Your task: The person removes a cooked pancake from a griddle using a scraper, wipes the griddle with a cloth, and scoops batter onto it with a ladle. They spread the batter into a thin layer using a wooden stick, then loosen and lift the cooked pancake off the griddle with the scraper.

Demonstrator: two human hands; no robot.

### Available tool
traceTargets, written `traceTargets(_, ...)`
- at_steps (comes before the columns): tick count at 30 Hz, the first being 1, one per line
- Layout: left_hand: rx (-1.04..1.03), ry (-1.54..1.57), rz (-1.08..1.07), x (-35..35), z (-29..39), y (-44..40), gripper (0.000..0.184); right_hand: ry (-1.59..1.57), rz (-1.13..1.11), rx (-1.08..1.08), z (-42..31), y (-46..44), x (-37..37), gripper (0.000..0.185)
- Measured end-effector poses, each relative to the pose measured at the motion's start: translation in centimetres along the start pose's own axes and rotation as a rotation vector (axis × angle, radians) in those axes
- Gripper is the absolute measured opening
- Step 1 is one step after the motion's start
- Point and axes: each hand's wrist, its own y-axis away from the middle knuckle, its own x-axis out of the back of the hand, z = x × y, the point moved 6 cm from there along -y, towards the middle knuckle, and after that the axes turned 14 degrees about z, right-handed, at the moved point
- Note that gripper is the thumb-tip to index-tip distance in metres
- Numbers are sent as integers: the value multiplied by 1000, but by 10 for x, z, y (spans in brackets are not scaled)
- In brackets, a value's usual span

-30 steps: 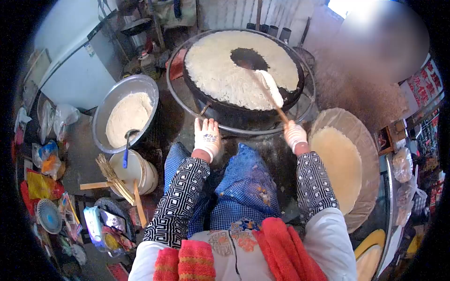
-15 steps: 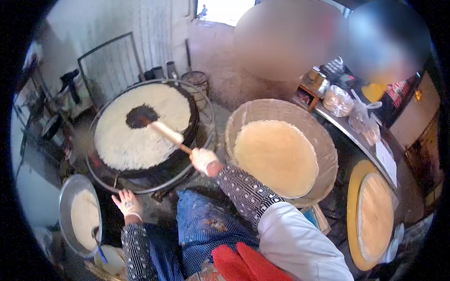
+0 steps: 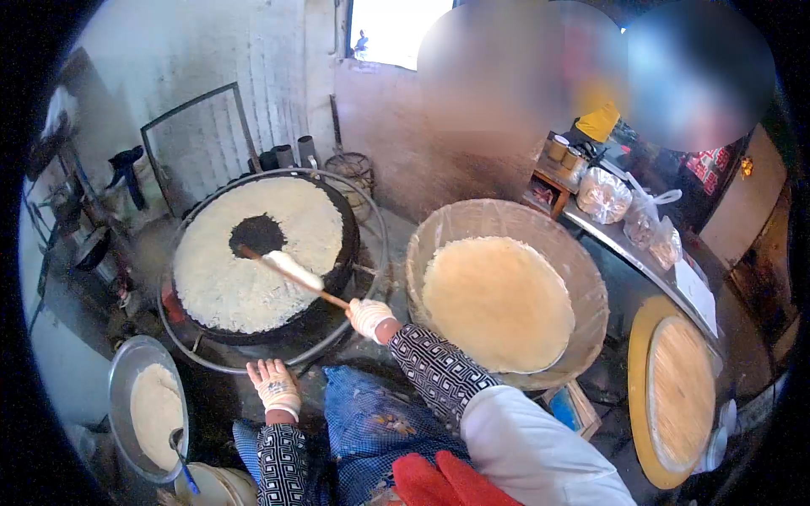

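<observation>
A wooden stick (image 3: 334, 300) is in my right hand (image 3: 369, 318), which is gloved and closed round its near end. White dough (image 3: 291, 271) clings along the stick above the round black griddle (image 3: 348, 228). Pale batter (image 3: 228, 295) covers most of the griddle, with a dark bare patch (image 3: 257, 235) near its middle. My left hand (image 3: 275, 386), also gloved, has its fingers spread by the near side of the metal ring (image 3: 221, 368) around the griddle. It holds nothing.
To the right, a lined basket (image 3: 591, 308) holds a large round flatbread (image 3: 498, 304). A metal basin (image 3: 122, 405) of batter and a ladle (image 3: 181, 460) stand at lower left. Another flatbread (image 3: 680, 392) lies far right, near a side table (image 3: 629, 236) with bags. Two blurred people are behind.
The view has swung right, so the griddle now appears further left and the basket nearer the middle. My right hand keeps hold of the stick, whose dough stays over the griddle.
</observation>
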Motion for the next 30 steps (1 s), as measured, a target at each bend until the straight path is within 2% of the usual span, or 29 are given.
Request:
traceTargets(2,18,-27,-52,11,-10,0,54,11,113,25,-9,-13,-2,33)
traceTargets(4,24,-55,-75,20,-22,-2,51,-25,14,93,-39,-12,15,33)
traceTargets(8,115,-42,-84,14,-48,3,46,-56,-21,248,-63,55,65,34)
traceTargets(9,132,-34,-80,21,-53,5,47,-116,91,349,-49,76,65,35)
traceTargets(12,121,-131,-69,21,-69,18,58,-49,-236,74,-14,127,94,35)
traceTargets(13,142,-15,31,18,-73,21,61,-37,-268,82,4,139,90,34)
traceTargets(14,156,107,-23,63,-54,16,60,-72,-325,-21,18,154,84,32)
traceTargets(15,66,116,106,58,-47,21,59,-71,-330,-57,36,161,75,30)
traceTargets(16,60,156,130,60,-37,19,59,80,-223,73,48,162,59,29)
traceTargets(20,100,82,99,15,-31,26,59,192,-70,172,38,124,26,29)
traceTargets(22,85,32,94,19,-42,29,62,234,10,231,27,88,11,30)
traceTargets(24,114,49,84,22,-52,29,62,222,-1,229,15,50,1,34)
traceTargets(26,134,43,60,26,-67,28,63,247,82,237,-2,17,-3,32)
traceTargets(30,148,-49,11,18,-80,23,65,201,90,271,-31,-14,-1,26)
